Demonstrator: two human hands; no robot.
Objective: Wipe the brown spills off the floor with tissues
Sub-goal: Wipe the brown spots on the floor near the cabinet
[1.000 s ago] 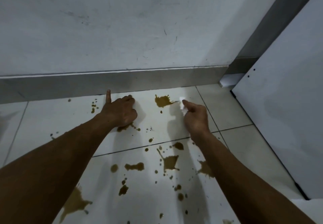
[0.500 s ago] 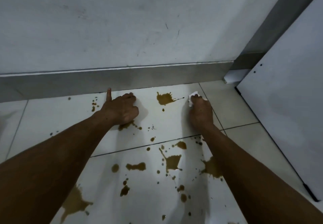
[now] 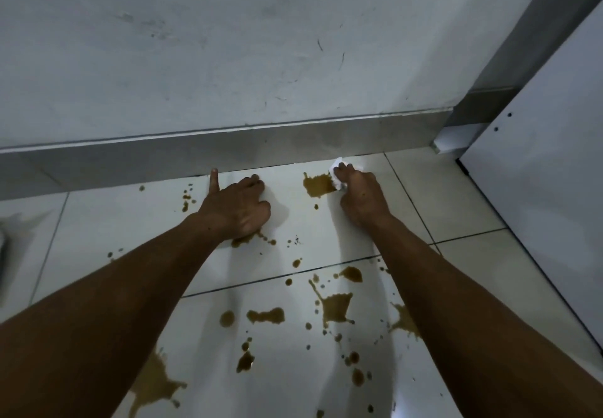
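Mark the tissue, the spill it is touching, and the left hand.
tissue (image 3: 336, 167), head view, white corner above the fingers.
brown spill (image 3: 317, 185), head view, middle of the blot.
left hand (image 3: 238, 208), head view, back of hand.

brown on white
brown spills (image 3: 336, 310) splatter glossy white floor tiles (image 3: 130, 222) with dark grout lines; white tissue (image 3: 336, 169); grey skirting (image 3: 228, 153); pale scuffed wall (image 3: 228, 42).

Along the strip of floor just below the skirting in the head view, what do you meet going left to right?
Small brown droplets → left hand, braced on the tile → brown spill → white tissue under the right hand → tile joint → white panel.
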